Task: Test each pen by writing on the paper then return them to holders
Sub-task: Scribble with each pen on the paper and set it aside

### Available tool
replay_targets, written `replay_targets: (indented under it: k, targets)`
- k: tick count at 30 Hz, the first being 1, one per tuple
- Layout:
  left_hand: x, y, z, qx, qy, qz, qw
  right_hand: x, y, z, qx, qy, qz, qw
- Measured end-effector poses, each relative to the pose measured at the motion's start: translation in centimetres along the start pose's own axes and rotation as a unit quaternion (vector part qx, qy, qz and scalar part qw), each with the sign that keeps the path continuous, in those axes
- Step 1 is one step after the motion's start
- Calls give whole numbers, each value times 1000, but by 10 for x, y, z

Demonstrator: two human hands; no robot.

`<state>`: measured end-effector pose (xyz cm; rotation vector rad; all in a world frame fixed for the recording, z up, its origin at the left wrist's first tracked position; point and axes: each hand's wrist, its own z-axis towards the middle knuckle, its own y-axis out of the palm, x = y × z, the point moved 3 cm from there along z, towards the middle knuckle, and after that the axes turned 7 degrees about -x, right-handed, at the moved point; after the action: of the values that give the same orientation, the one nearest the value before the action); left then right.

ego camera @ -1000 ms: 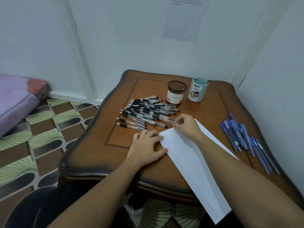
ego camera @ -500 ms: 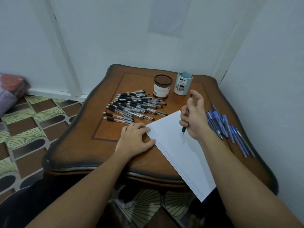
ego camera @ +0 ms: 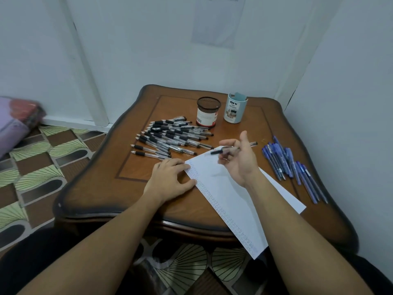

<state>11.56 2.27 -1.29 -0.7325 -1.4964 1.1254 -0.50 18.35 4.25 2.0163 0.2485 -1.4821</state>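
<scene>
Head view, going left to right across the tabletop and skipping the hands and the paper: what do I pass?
pile of black pens → black mesh holder → pale blue holder → row of blue pens

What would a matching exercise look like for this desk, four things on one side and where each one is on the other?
1. heap of black pens
2. blue pens
3. single black pen
4. paper

A. pressed under the left hand's fingertips
B. held in the right hand
C. lying near the table's right edge
D. lying left of the mesh holder

Pairs: 1-D, 2-C, 3-B, 4-A.
</scene>
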Motion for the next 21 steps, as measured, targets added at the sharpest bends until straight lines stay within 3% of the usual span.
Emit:
replay_targets:
  k: [5,11,15,21]
  targets:
    - [1,-1,-1,3,-5,2,1000,14,-10,0,-43,47,-74,995]
    - [3,-5,1,-7,-6,-3,1000,23,-2,7,-57,-32,-287,956]
    - [0,0,0,3,3,-5,1000,40,10,16,-124,-25,-336,933]
    - [-4,4,4,24,14,-8,1000,51,10,24,-53,-59,-348,934]
